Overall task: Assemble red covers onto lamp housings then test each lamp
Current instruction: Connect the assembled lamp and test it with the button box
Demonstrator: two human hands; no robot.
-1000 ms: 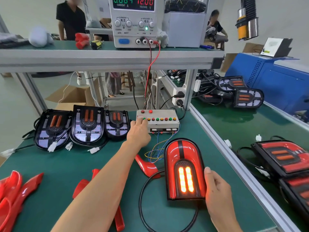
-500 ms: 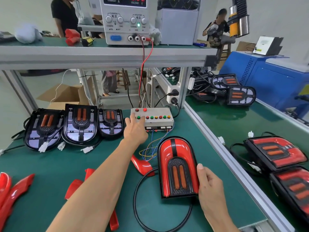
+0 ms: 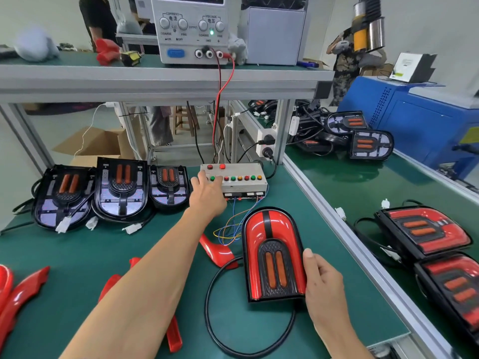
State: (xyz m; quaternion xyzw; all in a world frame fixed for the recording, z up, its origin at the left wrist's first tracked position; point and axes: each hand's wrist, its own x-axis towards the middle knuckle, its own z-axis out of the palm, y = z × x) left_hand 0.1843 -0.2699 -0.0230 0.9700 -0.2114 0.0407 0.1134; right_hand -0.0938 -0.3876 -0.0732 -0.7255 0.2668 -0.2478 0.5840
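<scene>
A lamp with a red cover (image 3: 272, 234) lies on the green bench, its two orange centre bars unlit. My right hand (image 3: 324, 278) grips its right edge, thumb on top of the cover. My left hand (image 3: 207, 193) reaches forward, its fingers pressing the button row of the grey test box (image 3: 243, 187). Coloured wires run from the box to the lamp. Three uncovered black lamp housings (image 3: 120, 187) stand in a row at the left. Loose red covers lie by the lamp (image 3: 217, 251) and at the left edge (image 3: 23, 294).
A black cable (image 3: 215, 320) loops on the mat below the lamp. Covered lamps (image 3: 425, 229) lie on the neighbouring bench to the right, beyond an aluminium rail (image 3: 337, 229). A power supply (image 3: 191, 29) sits on the shelf above. People stand in the background.
The lamp's centre bars glowed brightly a second ago and are now dark. My left hand has stayed on the test box buttons and my right hand still holds the lamp.
</scene>
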